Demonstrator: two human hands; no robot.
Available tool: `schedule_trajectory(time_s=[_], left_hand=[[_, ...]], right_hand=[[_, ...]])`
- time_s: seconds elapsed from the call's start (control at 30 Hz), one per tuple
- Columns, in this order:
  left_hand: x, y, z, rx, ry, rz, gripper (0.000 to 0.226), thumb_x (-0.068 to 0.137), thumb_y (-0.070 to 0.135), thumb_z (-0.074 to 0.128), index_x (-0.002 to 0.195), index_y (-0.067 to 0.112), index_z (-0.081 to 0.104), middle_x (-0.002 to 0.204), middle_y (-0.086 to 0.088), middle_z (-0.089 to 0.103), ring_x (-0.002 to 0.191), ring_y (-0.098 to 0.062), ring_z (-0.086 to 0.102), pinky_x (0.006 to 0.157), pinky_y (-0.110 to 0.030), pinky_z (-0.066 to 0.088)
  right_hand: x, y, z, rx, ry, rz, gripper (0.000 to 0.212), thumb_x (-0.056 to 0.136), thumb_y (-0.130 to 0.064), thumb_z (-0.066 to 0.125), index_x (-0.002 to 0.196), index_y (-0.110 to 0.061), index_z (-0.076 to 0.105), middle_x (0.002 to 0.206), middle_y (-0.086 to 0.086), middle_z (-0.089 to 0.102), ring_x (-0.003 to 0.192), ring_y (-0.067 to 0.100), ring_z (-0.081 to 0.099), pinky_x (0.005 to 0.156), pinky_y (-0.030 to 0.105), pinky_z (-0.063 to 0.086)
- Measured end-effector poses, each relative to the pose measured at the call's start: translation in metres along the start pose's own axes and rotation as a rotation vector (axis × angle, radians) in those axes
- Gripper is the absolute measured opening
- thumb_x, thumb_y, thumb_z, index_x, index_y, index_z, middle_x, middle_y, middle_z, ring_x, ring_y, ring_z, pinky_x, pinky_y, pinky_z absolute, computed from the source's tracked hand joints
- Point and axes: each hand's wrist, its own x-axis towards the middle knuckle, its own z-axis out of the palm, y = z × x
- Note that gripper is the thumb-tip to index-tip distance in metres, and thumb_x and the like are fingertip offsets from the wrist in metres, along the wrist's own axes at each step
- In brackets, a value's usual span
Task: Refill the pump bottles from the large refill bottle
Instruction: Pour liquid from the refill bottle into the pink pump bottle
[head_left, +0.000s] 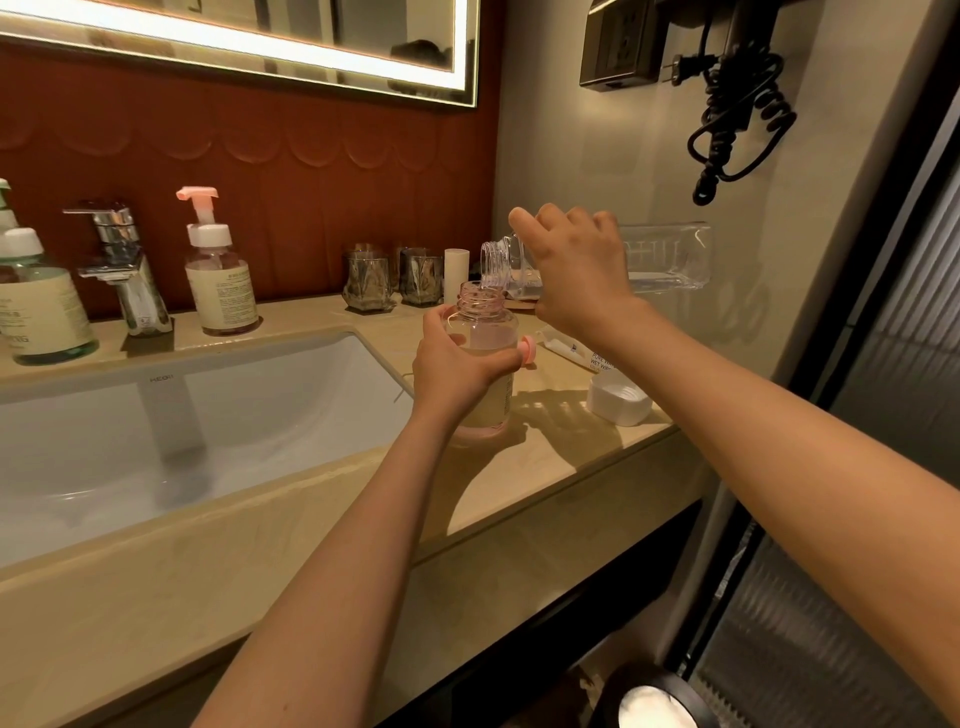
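Refill bottle (670, 257): large, clear, thin-walled plastic, lying almost level in the air over the right end of the counter (545, 447). Its threaded mouth sits just above the neck of the open pump bottle (485, 322). It looks mostly empty, so it is probably light. The walls likely give if squeezed, which could make the flow surge. The right hand (576, 270) is wrapped round its shoulder near the neck. That seems the best spot to hold it, stiffer than mid-body and good for aiming. Any drips would make it slippery.

The pump bottle is small, round and clear with a pinkish tint and a pale label. It stands upright on the counter just right of the sink (260, 405), with the pump off and the threads bare. It is part-filled with pale liquid. It looks rigid; plastic or glass, cannot tell. With such a narrow neck, spills are likely. The left hand (457, 364) is curled round its middle to steady it. A pink part (528, 349), maybe the pump, shows at the thumb.

A white cap (618, 400) lies on the counter nearby. A second pump bottle (221, 280), with its pump on, stands well apart behind the sink.
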Motion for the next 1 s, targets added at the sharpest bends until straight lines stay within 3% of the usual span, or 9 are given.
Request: schedule_trajectory(time_s=[1.0], left_hand=[[0.0024, -0.0029, 0.0003, 0.011, 0.003, 0.018, 0.098, 0.065, 0.039, 0.082, 0.141, 0.018, 0.025, 0.136, -0.008, 0.046, 0.116, -0.019, 0.046, 0.09, -0.033, 0.042]], right_hand=[[0.001, 0.0006, 0.0008, -0.004, 0.015, -0.002, 0.07, 0.077, -0.001, 0.063, 0.137, -0.019, 0.031, 0.126, 0.009, 0.047, 0.115, 0.03, 0.045, 0.097, 0.041, 0.031]])
